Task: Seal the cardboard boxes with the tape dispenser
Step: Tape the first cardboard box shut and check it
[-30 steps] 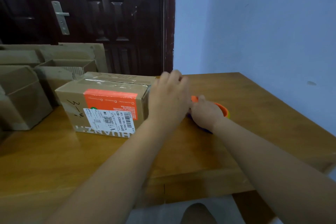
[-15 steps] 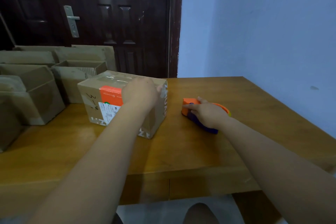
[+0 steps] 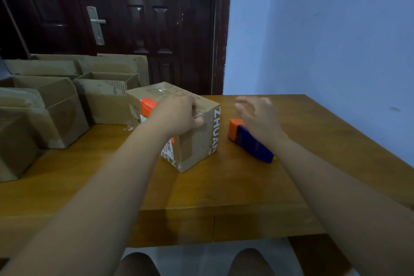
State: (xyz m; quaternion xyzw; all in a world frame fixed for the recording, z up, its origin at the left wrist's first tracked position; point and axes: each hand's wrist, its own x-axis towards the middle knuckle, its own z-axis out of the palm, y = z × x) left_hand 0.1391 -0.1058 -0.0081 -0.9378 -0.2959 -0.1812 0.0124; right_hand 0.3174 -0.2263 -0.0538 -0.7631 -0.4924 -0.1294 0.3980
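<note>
At frame center, the left hand point(image 3: 177, 115) grips the top edge of the cardboard box point(image 3: 197, 141) on the table point(image 3: 224, 186), fingers curled over it. Just right, the right hand point(image 3: 257, 116) hovers above the orange-and-blue tape dispenser point(image 3: 253, 144), fingers spread apart, holding nothing.

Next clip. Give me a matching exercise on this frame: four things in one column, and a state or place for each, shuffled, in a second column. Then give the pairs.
Column one
1. left hand
2. right hand
3. tape dispenser
4. taped box

Column two
A. fingers spread, holding nothing
B. bears an orange label
C. grips the taped box's top edge
D. lies on the table, in neither hand

Pairs: 1-C, 2-A, 3-D, 4-B
</note>
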